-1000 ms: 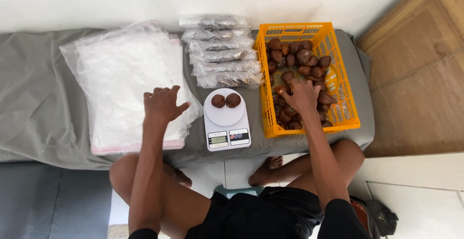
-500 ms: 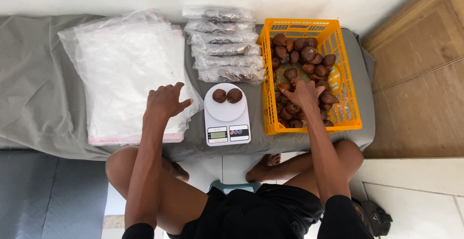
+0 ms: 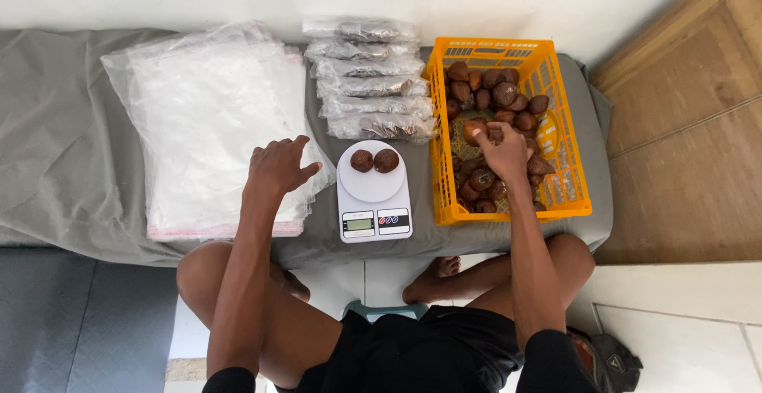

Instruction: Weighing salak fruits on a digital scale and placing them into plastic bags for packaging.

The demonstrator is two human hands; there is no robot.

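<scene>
Head view: orange crate [image 3: 568, 202] holds brown fruits [image 3: 508, 107]; scale [image 3: 371, 190] carries two.

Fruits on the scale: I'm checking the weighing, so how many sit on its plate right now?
2. One brown fruit lies on the left of the white scale plate, the other fruit beside it on the right, close together. None looks hidden there.

The right hand [image 3: 502, 148] reaches into the orange crate [image 3: 571, 202], its fingers closed on a brown fruit [image 3: 475, 129]. The left hand [image 3: 278, 167] rests flat on the stack of clear plastic bags [image 3: 198, 115]. Between them a white kitchen scale [image 3: 373, 202] carries two brown fruits [image 3: 375, 160], with filled bags [image 3: 369, 83] lying beyond it.
</scene>
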